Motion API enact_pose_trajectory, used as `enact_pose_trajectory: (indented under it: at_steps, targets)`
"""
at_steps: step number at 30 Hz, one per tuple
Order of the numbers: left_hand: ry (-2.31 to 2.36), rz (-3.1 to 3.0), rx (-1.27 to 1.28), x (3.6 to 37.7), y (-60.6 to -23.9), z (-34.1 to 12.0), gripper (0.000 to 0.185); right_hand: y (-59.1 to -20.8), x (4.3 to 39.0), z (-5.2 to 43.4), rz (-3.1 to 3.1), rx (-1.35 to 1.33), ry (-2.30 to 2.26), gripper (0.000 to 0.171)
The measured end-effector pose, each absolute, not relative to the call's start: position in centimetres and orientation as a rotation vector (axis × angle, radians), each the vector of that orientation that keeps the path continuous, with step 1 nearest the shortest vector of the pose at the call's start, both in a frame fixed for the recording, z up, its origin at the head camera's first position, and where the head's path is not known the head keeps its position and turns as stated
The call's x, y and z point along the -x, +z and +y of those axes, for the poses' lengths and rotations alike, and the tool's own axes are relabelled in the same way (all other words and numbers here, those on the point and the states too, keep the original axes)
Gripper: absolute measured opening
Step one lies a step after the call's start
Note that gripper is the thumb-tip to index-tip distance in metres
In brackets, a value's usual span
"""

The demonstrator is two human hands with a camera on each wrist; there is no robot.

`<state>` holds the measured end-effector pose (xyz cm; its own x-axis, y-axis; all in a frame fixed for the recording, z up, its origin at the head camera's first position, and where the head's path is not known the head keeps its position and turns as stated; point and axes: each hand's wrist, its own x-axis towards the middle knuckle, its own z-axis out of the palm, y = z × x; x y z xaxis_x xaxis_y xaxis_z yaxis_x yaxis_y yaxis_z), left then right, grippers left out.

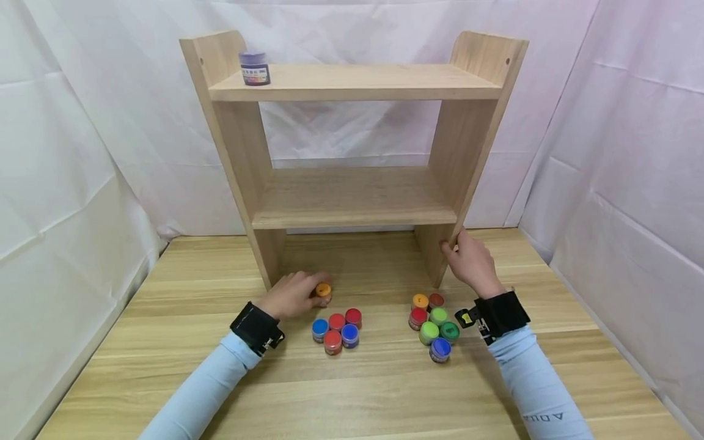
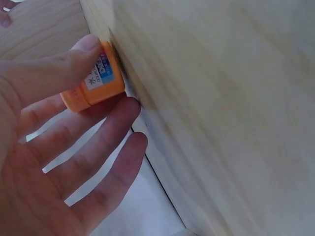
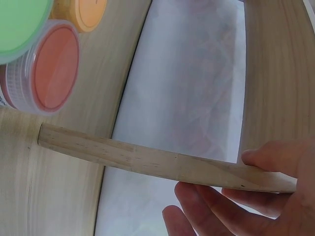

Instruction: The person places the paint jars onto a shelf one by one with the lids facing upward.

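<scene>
My left hand (image 1: 294, 293) rests on the table in front of the shelf's left leg and pinches a small orange paint jar (image 1: 323, 289). In the left wrist view the orange jar (image 2: 93, 78) sits between the thumb (image 2: 74, 59) and a fingertip, close against the wood. My right hand (image 1: 467, 256) grips the front edge of the wooden shelf's right side panel (image 1: 467, 159) near its foot. The right wrist view shows that panel edge (image 3: 147, 160) held between the thumb and the fingers (image 3: 211, 201).
A purple jar (image 1: 254, 67) stands at the left of the top shelf (image 1: 357, 82). Several jars cluster by my left hand (image 1: 337, 329) and several more by my right wrist (image 1: 432, 324). White cloth walls surround the wooden table (image 1: 352, 391).
</scene>
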<state>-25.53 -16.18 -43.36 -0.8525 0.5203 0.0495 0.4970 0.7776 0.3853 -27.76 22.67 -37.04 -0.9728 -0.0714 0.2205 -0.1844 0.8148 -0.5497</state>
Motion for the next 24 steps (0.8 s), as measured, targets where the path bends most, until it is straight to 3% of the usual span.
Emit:
enact_pose_trajectory:
  at_steps: [8,24]
  targets:
    - [0.656,2.907,-0.849,25.6,-43.0,-16.5,0.027,-37.1,27.7,22.7,-2.808,-0.201,0.886,0.061]
    - [0.907,2.957,-0.965,24.9,-41.3,-16.0,0.035,-37.0,27.6,22.7,-2.799,-0.214,0.891,0.059]
